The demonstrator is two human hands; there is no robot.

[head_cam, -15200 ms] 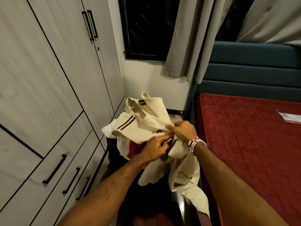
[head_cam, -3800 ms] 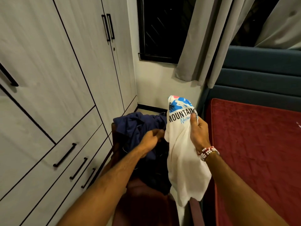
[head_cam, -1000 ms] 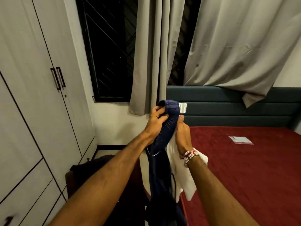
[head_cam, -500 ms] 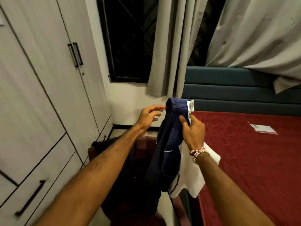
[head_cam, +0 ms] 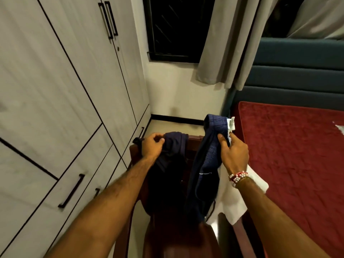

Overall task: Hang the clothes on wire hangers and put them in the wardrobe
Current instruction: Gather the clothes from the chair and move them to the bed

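Fingers of the right hand [head_cam: 232, 153] pinch navy garment [head_cam: 206, 159] and white shirt [head_cam: 240, 200] together; those of the left hand [head_cam: 151, 146] clutch the dark garment [head_cam: 167, 170] at the back edge of the chair [head_cam: 193, 146]. Doubled-up pinch: the shirt could slip floorward.

Single head-worn wide-angle view. Faces forward and steeply down along both forearms [head_cam: 111, 202], which run up from the bottom edge. Close range: left hand [head_cam: 151, 147] gripping dark cloth [head_cam: 167, 174] and right hand [head_cam: 233, 152] pinching navy cloth [head_cam: 206, 161] sit mid-frame. Wardrobe [head_cam: 55, 90] fills the left, chair [head_cam: 193, 146] lower centre, bed [head_cam: 297, 155] right, window [head_cam: 173, 28] and curtain [head_cam: 229, 43] across the top. Lines bow toward the frame edges.
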